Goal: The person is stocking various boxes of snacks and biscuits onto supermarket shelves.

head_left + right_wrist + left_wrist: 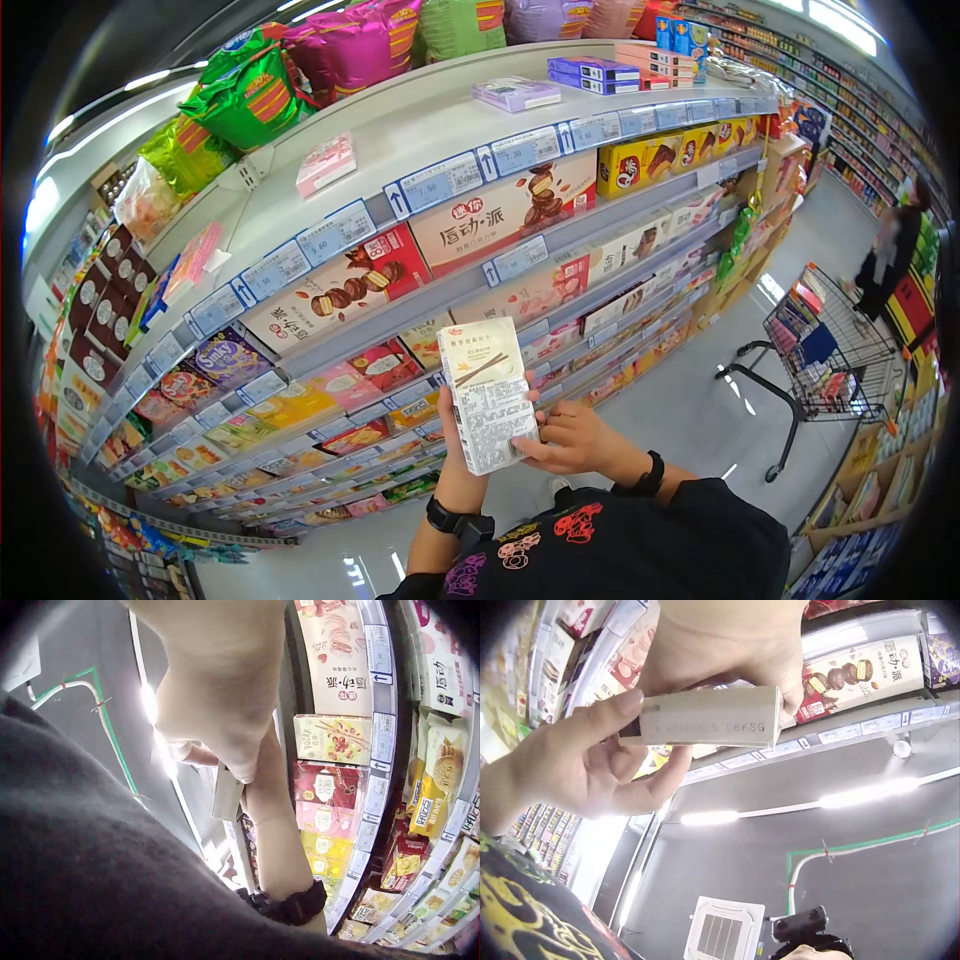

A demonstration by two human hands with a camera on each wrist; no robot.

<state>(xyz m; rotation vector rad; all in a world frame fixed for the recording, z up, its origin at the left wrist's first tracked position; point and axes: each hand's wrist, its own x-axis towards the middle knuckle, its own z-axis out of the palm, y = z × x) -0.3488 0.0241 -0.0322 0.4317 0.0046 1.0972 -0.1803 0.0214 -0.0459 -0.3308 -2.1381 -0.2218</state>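
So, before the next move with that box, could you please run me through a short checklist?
1. Flat white cardboard box gripped by the left hand: ok.
2. Right hand on the box: ok, at its lower right part.
3. Printed face turned up towards the person: ok.
4. Stamped characters on the box's narrow edge fully readable: not ok, partly blurred.
5. Box sealed all round: cannot tell, not every side shows.
6. Black wire shopping cart within reach: not ok, probably; it stands off to the right, apart from both hands.
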